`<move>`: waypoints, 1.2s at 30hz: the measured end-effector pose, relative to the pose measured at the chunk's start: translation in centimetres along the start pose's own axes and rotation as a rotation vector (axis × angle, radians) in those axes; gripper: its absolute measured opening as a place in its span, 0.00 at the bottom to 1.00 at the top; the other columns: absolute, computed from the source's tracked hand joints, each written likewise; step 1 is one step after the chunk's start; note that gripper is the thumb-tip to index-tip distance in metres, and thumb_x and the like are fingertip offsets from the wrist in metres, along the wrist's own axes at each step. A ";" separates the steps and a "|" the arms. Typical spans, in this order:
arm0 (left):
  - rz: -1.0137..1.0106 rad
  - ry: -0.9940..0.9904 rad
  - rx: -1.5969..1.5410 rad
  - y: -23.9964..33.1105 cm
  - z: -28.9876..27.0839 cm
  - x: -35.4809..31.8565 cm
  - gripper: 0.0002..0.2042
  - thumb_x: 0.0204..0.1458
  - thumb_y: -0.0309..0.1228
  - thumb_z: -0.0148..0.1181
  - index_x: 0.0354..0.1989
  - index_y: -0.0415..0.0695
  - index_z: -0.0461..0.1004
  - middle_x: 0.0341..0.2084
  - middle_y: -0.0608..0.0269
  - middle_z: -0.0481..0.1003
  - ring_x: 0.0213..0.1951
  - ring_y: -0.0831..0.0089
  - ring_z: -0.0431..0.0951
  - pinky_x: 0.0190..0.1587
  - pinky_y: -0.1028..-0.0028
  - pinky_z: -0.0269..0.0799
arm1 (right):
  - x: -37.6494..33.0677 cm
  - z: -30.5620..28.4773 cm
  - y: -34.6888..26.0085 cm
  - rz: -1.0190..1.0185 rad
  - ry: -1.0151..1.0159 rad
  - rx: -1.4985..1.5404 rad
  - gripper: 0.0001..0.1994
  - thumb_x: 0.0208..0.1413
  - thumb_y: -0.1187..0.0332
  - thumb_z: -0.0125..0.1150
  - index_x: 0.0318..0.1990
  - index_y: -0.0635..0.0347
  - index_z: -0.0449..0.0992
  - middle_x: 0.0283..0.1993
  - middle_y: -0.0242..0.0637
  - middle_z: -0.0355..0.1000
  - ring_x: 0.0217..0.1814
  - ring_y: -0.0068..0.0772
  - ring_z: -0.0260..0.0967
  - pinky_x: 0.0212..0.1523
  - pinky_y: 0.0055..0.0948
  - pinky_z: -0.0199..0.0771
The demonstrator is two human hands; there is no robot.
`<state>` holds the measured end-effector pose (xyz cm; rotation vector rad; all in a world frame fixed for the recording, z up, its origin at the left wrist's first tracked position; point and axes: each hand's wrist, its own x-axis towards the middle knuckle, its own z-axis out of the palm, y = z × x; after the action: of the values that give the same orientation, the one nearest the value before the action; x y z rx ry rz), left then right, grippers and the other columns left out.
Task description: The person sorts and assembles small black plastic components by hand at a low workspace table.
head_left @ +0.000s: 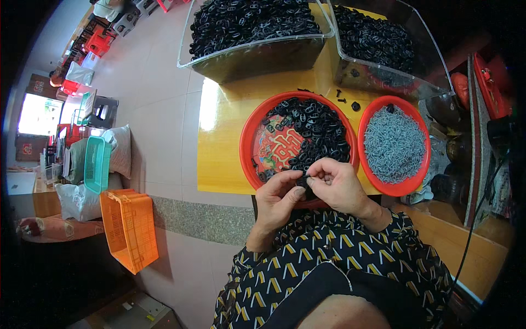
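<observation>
Over the near rim of a round red tray (245, 156), my left hand (276, 202) and my right hand (341, 189) meet with their fingertips. Between them they pinch a small black plastic piece (308, 176), mostly covered by the fingers. Whether the right fingertips also hold a screw cannot be made out. Many black oval plastic pieces with holes (323, 131) fill the right side of the tray, whose bare bottom shows a printed pattern. To its right, a smaller red tray (362, 143) is heaped with silvery screws (395, 145).
Two clear bins, one at the back (252, 60) and one at back right (405, 79), hold more black pieces on the yellow table (219, 164). A few loose black bits (355, 106) lie near the trays. An orange crate (130, 230) and a green basket (97, 164) stand left.
</observation>
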<state>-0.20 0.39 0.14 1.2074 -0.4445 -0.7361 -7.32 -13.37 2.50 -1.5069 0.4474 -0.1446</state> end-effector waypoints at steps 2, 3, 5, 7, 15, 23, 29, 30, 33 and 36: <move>0.004 -0.004 0.012 -0.1 -0.1 0.0 0.14 0.46 0.20 0.54 0.42 0.34 0.65 0.27 0.64 0.71 0.29 0.81 0.70 0.32 0.83 0.67 | 0.0 0.0 0.0 0.010 -0.003 0.002 0.03 0.45 0.76 0.54 0.29 0.66 0.69 0.21 0.26 0.66 0.22 0.10 0.61 0.22 0.14 0.63; 0.007 -0.009 0.023 -0.2 -0.1 0.0 0.14 0.46 0.20 0.54 0.42 0.34 0.65 0.27 0.64 0.71 0.28 0.81 0.70 0.32 0.82 0.67 | 0.0 0.0 -0.1 0.014 -0.011 0.020 0.03 0.45 0.76 0.54 0.29 0.66 0.69 0.21 0.26 0.66 0.23 0.11 0.61 0.22 0.14 0.64; 0.012 -0.014 0.014 -0.3 -0.1 0.1 0.13 0.46 0.20 0.54 0.42 0.34 0.65 0.28 0.64 0.71 0.28 0.81 0.70 0.32 0.82 0.67 | 0.1 0.0 -0.1 0.017 -0.019 0.037 0.03 0.45 0.76 0.54 0.29 0.66 0.69 0.21 0.26 0.66 0.23 0.11 0.62 0.22 0.14 0.64; 0.018 -0.015 0.006 -0.3 -0.1 0.1 0.13 0.46 0.20 0.53 0.42 0.33 0.65 0.28 0.63 0.71 0.28 0.81 0.70 0.31 0.82 0.67 | 0.2 -0.1 0.0 0.041 -0.057 0.149 0.04 0.46 0.76 0.53 0.30 0.66 0.69 0.23 0.27 0.66 0.23 0.12 0.62 0.22 0.13 0.64; 0.048 -0.013 0.022 -0.1 -0.2 -0.1 0.12 0.47 0.19 0.52 0.42 0.34 0.66 0.28 0.62 0.72 0.28 0.80 0.71 0.30 0.83 0.68 | 0.8 -1.1 1.1 0.215 -0.222 0.504 0.05 0.46 0.76 0.56 0.32 0.64 0.69 0.24 0.30 0.67 0.22 0.16 0.64 0.21 0.14 0.66; 0.125 -0.085 0.141 0.8 -0.1 0.3 0.11 0.46 0.19 0.53 0.40 0.34 0.68 0.29 0.59 0.72 0.31 0.77 0.73 0.34 0.81 0.69 | 0.9 -1.6 1.3 0.266 -0.361 0.681 0.08 0.45 0.75 0.58 0.33 0.64 0.67 0.27 0.32 0.66 0.25 0.19 0.66 0.24 0.16 0.70; 0.251 -0.111 0.266 0.5 -0.2 0.9 0.11 0.44 0.20 0.54 0.38 0.33 0.69 0.30 0.58 0.72 0.32 0.75 0.71 0.35 0.79 0.67 | 1.2 -1.4 1.5 0.264 -0.351 0.674 0.08 0.45 0.75 0.58 0.33 0.64 0.67 0.27 0.31 0.66 0.26 0.19 0.66 0.25 0.16 0.71; 0.272 -0.105 0.266 0.5 -0.1 0.9 0.11 0.45 0.21 0.55 0.38 0.33 0.69 0.30 0.58 0.71 0.32 0.75 0.70 0.34 0.79 0.66 | 1.3 -1.3 1.6 0.254 -0.346 0.639 0.08 0.45 0.75 0.58 0.33 0.64 0.67 0.27 0.31 0.65 0.26 0.19 0.66 0.25 0.16 0.71; 0.307 -0.082 0.362 0.1 -0.3 1.1 0.11 0.45 0.21 0.55 0.38 0.33 0.69 0.31 0.58 0.71 0.32 0.76 0.70 0.34 0.79 0.66 | 1.4 -0.9 1.6 0.236 -0.320 0.609 0.07 0.46 0.75 0.58 0.33 0.64 0.67 0.27 0.31 0.65 0.26 0.19 0.66 0.25 0.16 0.71; 0.223 -0.047 0.185 0.1 -0.2 0.7 0.12 0.45 0.21 0.54 0.40 0.33 0.68 0.31 0.59 0.72 0.32 0.77 0.71 0.35 0.80 0.67 | 1.3 -0.8 1.5 0.213 -0.315 0.672 0.07 0.46 0.75 0.57 0.33 0.64 0.67 0.27 0.31 0.65 0.27 0.20 0.66 0.25 0.16 0.71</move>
<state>0.45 0.06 0.08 1.2902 -0.6863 -0.5405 -6.66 -14.47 0.75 -0.7955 0.2624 0.1056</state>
